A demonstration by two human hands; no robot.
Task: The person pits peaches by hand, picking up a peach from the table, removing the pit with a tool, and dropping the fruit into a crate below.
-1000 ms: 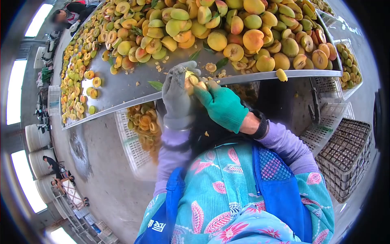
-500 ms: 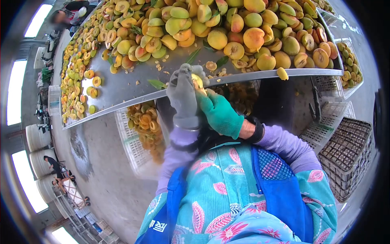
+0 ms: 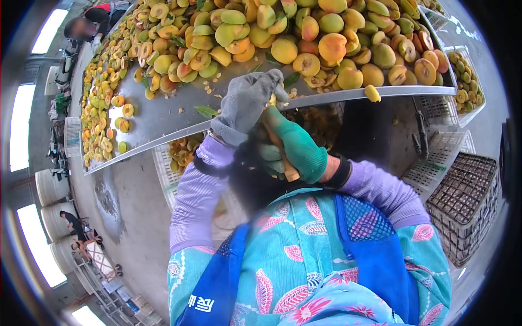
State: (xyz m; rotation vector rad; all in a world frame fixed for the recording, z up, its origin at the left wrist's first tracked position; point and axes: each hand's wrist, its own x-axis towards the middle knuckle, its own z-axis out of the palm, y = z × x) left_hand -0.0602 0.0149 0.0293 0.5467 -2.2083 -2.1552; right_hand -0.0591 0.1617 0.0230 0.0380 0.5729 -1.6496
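My left hand (image 3: 247,103), in a grey glove, is closed at the metal table's front edge, with a small yellow piece of fruit (image 3: 272,100) showing at its fingertips. Just below and to the right, my right hand (image 3: 296,146), in a green glove, is wrapped round a tool with a wooden handle (image 3: 276,142). The tool's upper end meets the fruit between my hands and is hidden there. Beyond them, whole and halved yellow-green fruits (image 3: 284,50) are heaped on the metal table (image 3: 168,111). A green leaf (image 3: 206,112) and small pits lie near my left hand.
A yellow piece (image 3: 372,93) rests on the table's rim. Crates of fruit stand below the table and at the right (image 3: 466,81). A brown crate stack (image 3: 463,201) is at my right. A co-worker (image 3: 81,27) is at the far upper left; other people are at the lower left.
My left hand has turned and its forearm has swung outward to the left. The right hand has tilted, so the wooden handle now shows. The co-worker at the upper left has shifted.
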